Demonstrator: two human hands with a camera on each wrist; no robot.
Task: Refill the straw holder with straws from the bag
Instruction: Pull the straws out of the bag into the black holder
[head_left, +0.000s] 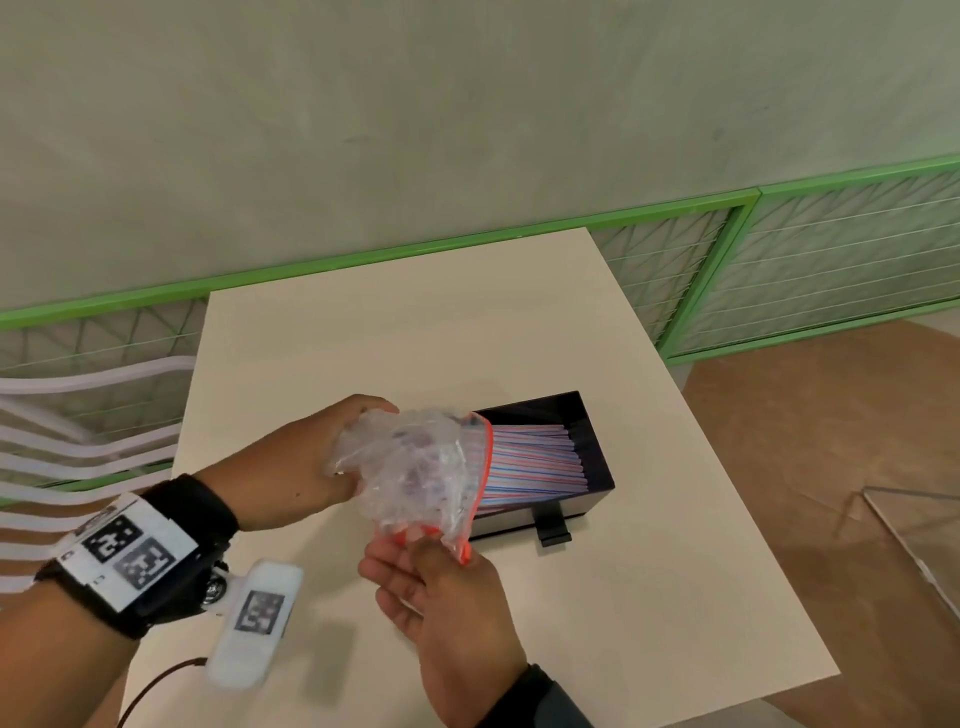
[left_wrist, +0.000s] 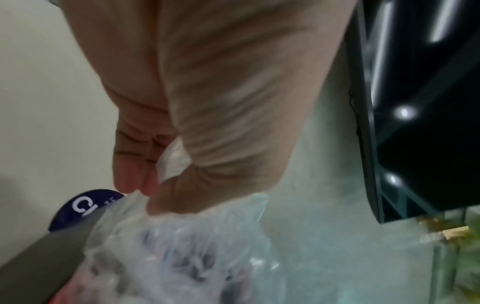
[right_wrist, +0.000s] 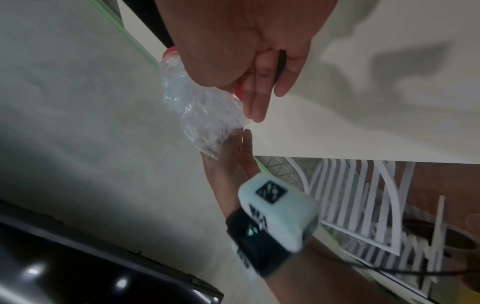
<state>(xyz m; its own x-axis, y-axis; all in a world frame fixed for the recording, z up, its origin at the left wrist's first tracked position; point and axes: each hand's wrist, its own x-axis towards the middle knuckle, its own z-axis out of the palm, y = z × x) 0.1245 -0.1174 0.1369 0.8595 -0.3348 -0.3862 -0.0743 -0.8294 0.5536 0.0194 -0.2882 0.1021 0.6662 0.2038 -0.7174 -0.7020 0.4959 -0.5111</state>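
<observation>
We're gripping the zip bag (head_left: 415, 467) by its closed end with our left hand (head_left: 291, 462), tipping its mouth into the black straw holder (head_left: 597, 452) on the desk (head_left: 649, 597); our right hand (head_left: 436, 587) is pinching the red zip edge open so the striped straws (head_left: 535, 462) are sliding out flat.

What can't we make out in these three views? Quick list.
- Straws left inside the bag: head view, crumpled plastic blurs them; no count.
- Left hand fingers: head view, hidden behind the bag; left wrist view is motion-blurred.
- Right hand grip on the bag's orange rim: head view, fingers partly covered by plastic.
- Holder near end: head view, covered by the bag.
- Blue label: left wrist view, cut off by the bag.
</observation>
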